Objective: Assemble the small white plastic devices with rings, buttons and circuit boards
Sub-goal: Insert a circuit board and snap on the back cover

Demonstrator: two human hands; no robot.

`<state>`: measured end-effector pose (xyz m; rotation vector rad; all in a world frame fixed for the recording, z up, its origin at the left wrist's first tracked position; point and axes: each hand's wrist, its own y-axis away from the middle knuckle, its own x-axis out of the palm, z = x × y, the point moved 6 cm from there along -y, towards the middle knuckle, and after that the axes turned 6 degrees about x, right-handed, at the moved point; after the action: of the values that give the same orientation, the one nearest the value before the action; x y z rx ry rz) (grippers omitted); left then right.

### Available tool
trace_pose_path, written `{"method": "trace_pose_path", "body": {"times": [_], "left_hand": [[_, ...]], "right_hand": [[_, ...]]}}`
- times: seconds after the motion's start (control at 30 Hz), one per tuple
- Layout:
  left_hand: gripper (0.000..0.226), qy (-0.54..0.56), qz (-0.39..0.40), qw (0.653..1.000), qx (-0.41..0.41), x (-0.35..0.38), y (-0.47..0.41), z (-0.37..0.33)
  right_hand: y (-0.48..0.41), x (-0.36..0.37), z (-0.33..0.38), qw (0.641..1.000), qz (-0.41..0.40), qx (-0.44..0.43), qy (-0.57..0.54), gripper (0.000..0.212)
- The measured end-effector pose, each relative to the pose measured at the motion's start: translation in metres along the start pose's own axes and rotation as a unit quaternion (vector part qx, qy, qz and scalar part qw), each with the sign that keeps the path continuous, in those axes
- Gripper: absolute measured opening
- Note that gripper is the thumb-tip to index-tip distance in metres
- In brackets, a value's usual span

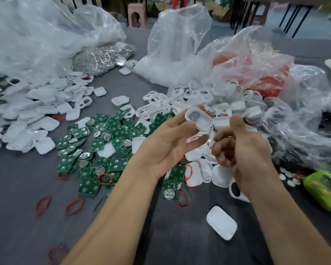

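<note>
My left hand holds a white plastic shell at the fingertips, its hollow side toward me with a grey disc inside. My right hand pinches a second white shell piece right beside the first, the two almost touching. Green circuit boards with round metal contacts lie scattered on the grey table under and left of my hands. White shells with openings are heaped behind my hands. Red rubber rings lie near the front.
Large clear plastic bags stand at the back, one with red parts, one with shiny metal pieces. More white covers pile at the left. A green device lies at the right; a lone white cover lies between my forearms.
</note>
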<state>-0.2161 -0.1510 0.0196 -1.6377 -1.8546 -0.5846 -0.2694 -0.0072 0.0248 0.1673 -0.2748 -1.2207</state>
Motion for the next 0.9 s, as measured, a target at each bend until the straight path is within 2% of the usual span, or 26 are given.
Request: {"method": "trace_pose_path", "body": {"times": [0.03, 0.1, 0.17, 0.2, 0.3, 0.37, 0.5, 0.57, 0.63, 0.7, 0.83, 0.9], "left_hand": [[0.033, 0.021, -0.007, 1.0, 0.005, -0.004, 0.0, -0.005], [0.035, 0.043, -0.02, 0.999, 0.026, -0.015, 0.002, -0.019], [0.032, 0.051, -0.041, 0.997, 0.049, -0.027, 0.005, -0.034], [0.03, 0.06, -0.053, 0.995, 0.061, -0.033, 0.007, -0.041], [0.03, 0.105, -0.079, 0.987, 0.091, -0.049, 0.014, -0.06], [0.029, 0.12, -0.085, 0.983, 0.111, -0.057, 0.018, -0.07], [0.035, 0.128, -0.082, 0.979, 0.137, -0.062, 0.025, -0.084], [0.038, 0.128, -0.077, 0.979, 0.14, -0.061, 0.025, -0.086], [0.038, 0.126, -0.075, 0.979, 0.139, -0.06, 0.024, -0.086], [0.037, 0.128, -0.073, 0.979, 0.142, -0.06, 0.024, -0.087], [0.041, 0.136, -0.049, 0.977, 0.156, -0.061, 0.025, -0.09], [0.043, 0.138, -0.047, 0.977, 0.153, -0.061, 0.026, -0.089]], "right_hand": [[-0.001, -0.001, 0.001, 0.999, -0.01, -0.02, 0.03, 0.052], [0.001, 0.007, 0.003, 0.977, -0.017, -0.103, 0.187, 0.034], [0.012, 0.033, 0.002, 0.914, 0.01, -0.197, 0.354, 0.019], [0.02, 0.049, 0.0, 0.887, 0.033, -0.228, 0.401, 0.017], [0.033, 0.096, -0.005, 0.821, 0.1, -0.29, 0.482, 0.009], [0.034, 0.122, -0.005, 0.781, 0.137, -0.311, 0.523, 0.014], [0.029, 0.156, -0.012, 0.731, 0.192, -0.301, 0.581, 0.033], [0.029, 0.162, -0.016, 0.71, 0.206, -0.308, 0.598, 0.034], [0.03, 0.164, -0.018, 0.687, 0.192, -0.338, 0.613, 0.025], [0.034, 0.165, -0.018, 0.674, 0.174, -0.381, 0.608, 0.014], [0.034, 0.168, -0.024, 0.687, 0.213, -0.375, 0.585, 0.016], [0.034, 0.163, -0.022, 0.713, 0.213, -0.367, 0.558, 0.017]]}}
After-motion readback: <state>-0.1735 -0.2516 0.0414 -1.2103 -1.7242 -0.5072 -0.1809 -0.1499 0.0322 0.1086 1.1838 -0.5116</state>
